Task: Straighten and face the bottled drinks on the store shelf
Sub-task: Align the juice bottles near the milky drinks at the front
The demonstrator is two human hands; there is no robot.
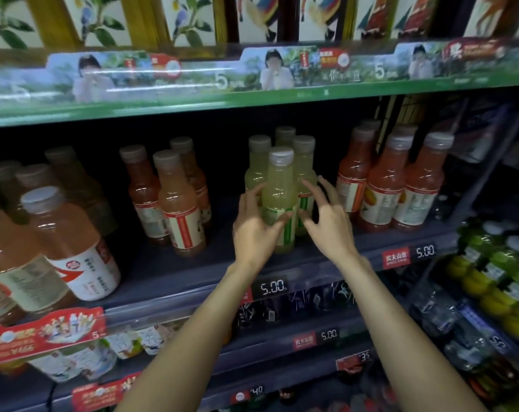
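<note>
- At far left on the dark shelf point(175, 272), a large orange juice bottle point(73, 245) with a white-and-red label leans forward.
- Right of it, pale pink drink bottles point(179, 203) stand upright in a loose cluster, red-banded labels turned sideways.
- The left hand point(253, 230) holds the front yellow-green bottle point(279, 200), thumb across its label and the other fingers curled round its left side.
- That bottle stands upright near the shelf's front edge, with three like bottles point(259, 168) grouped close behind.
- The right hand point(329, 224) hovers just right of the front bottle, fingers spread and lightly bent, holding nothing; whether a fingertip touches the bottle cannot be told.
- At right, orange-red juice bottles point(386, 188) stand in a neat row.
- Below, a price tag point(273, 288) reads 5.00.
</note>
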